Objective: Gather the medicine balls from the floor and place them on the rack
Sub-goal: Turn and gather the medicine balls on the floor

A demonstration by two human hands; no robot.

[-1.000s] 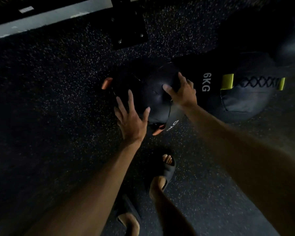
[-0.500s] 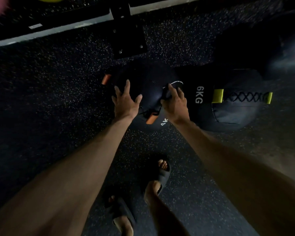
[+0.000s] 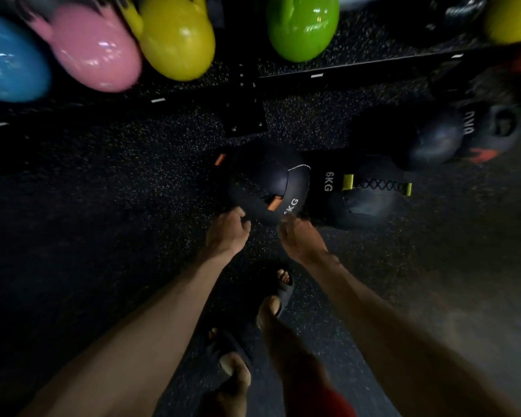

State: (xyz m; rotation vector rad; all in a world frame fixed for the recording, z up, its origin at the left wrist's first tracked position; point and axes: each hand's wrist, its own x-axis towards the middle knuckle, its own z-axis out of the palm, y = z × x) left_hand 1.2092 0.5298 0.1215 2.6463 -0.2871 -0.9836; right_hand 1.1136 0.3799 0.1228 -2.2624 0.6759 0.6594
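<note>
Two hands sit low on the near side of the black ball (image 3: 265, 182), which rests on the floor (image 3: 103, 236) just beyond my knuckles. My left hand (image 3: 227, 228) curls at its lower left edge, but the fingertips are tucked out of sight, so I cannot tell whether they grip or merely touch. My right hand (image 3: 301, 236), at the lower right edge, is smeared by motion and equally unreadable. With purchase only on the near side, I judge the ball could roll away or slip toward my sandalled foot (image 3: 283, 284) behind my hands. Right of my right hand, the 6KG ball (image 3: 367, 203) lies just beside it and may get nudged. My fingers cover the weight's first digit.
</note>
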